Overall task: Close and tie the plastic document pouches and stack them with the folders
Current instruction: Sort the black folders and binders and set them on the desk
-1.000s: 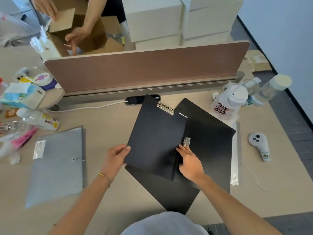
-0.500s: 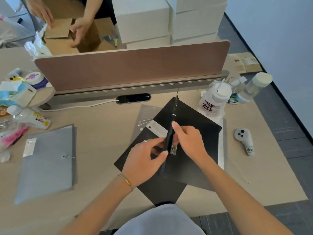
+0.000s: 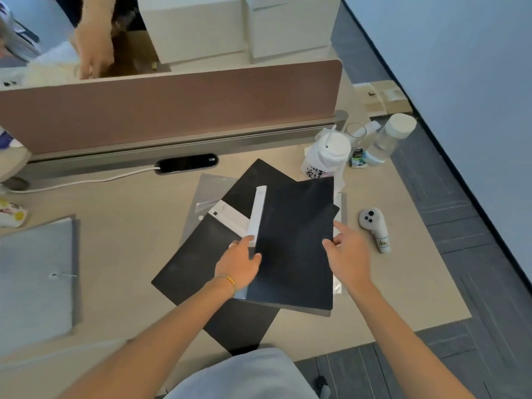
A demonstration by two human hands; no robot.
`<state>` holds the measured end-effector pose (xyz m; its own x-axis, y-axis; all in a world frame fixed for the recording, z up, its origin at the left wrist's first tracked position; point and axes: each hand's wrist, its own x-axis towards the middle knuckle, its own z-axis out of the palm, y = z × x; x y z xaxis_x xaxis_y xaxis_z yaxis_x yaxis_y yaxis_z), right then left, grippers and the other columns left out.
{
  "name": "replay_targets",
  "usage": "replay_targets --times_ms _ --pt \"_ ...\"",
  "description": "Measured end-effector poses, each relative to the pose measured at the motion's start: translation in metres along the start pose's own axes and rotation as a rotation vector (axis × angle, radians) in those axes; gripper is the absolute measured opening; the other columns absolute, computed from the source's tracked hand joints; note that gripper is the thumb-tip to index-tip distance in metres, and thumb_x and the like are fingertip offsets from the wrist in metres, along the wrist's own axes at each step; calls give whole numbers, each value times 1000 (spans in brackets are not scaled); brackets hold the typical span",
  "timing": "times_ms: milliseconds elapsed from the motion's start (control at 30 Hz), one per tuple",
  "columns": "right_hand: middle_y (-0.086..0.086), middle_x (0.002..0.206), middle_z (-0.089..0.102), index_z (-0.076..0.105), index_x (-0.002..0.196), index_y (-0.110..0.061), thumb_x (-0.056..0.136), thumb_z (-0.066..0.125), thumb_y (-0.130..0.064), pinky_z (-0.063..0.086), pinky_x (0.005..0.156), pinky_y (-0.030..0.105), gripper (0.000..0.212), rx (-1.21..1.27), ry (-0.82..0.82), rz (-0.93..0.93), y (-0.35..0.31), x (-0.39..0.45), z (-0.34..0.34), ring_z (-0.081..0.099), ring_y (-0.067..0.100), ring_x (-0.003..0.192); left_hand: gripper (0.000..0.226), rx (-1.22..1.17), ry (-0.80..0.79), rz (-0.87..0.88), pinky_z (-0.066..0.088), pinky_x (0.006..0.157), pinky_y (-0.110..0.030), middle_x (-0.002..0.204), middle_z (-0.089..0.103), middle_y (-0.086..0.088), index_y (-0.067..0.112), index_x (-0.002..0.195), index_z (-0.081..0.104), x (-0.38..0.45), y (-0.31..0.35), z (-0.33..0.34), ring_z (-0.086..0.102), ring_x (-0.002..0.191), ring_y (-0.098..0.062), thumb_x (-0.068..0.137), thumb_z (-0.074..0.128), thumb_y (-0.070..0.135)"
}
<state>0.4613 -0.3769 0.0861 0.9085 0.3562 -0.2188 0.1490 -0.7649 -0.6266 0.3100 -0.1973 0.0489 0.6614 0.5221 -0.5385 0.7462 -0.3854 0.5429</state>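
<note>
Beige desk (image 3: 121, 214), brown divider (image 3: 172, 108); black folders (image 3: 293, 243) mid-desk, grey floor rt.

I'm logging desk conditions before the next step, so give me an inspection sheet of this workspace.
Surface: beige desk, mostly bare at centre.
Job's things: top black folder closed, lying askew on a lower black folder; clear plastic pouch partly under them; grey string-tie folder flat, apart.
Clutter: lidded cup, clear bottle, white controller.
Grippers: left hand grips the top folder's spine edge; right hand touches its right edge.
Cables: white cable runs to the black desk socket.
Surroundings: brown divider; another person's hand behind it, white boxes.
</note>
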Motion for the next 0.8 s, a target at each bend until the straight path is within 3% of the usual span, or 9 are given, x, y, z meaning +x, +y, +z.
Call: replay_targets --times_ms 167,267,367,433,500,567,667,800 --pt "5 104 62 59 132 -15 84 61 -5 47 78 32 49 -40 -49 133 47 5 21 63 24 81 52 -68 -10 -133 50 102 -43 144 53 -5 29 150 34 24 -3 13 59 123 -30 101 51 33" --pt "11 94 67 67 113 -20 80 53 -1 49 73 35 40 21 -130 187 62 8 34 64 29 81 45 -186 20 -209 53 101 -43 138 58 -5 25 144 41 36 -6 16 61 116 -29 101 53 31" --pt "7 75 70 67 102 -31 78 49 -1 50 64 30 42 67 -207 202 72 9 44 64 28 75 47 -252 26 -249 51 100 -42 138 58 -4 23 144 42 40 1 16 60 118 -28 101 55 33" --pt "3 74 70 67 110 -31 80 49 -2 48 61 25 45 74 -221 214 77 10 49 65 23 74 46 -245 46 -236 52 98 -41 135 60 -4 20 139 49 41 5 17 61 117 -26 98 60 36" --pt "1 88 73 65 123 -28 82 51 -4 48 67 24 50 94 -217 237 79 11 52 66 19 82 42 -269 78 -218 54 94 -38 131 63 -4 17 131 54 41 9 18 62 116 -25 95 66 35" --pt "-1 105 72 61 131 -26 83 52 -3 50 77 27 54 113 -213 248 80 12 53 66 18 92 37 -367 76 -202 54 86 -31 131 62 -4 18 127 52 39 12 18 60 112 -21 95 68 28" --pt "-2 112 71 61 132 -23 84 52 2 53 85 30 55 160 -197 226 81 12 56 67 18 94 33 -478 13 -159 47 69 -15 128 55 0 24 125 42 29 17 14 53 109 -15 99 62 23" --pt "-3 118 67 55 137 -22 91 58 -4 54 90 36 49 285 -159 226 70 7 60 67 18 94 36 -523 26 -80 46 77 -16 124 50 7 29 131 40 10 11 7 52 104 -11 100 59 23"
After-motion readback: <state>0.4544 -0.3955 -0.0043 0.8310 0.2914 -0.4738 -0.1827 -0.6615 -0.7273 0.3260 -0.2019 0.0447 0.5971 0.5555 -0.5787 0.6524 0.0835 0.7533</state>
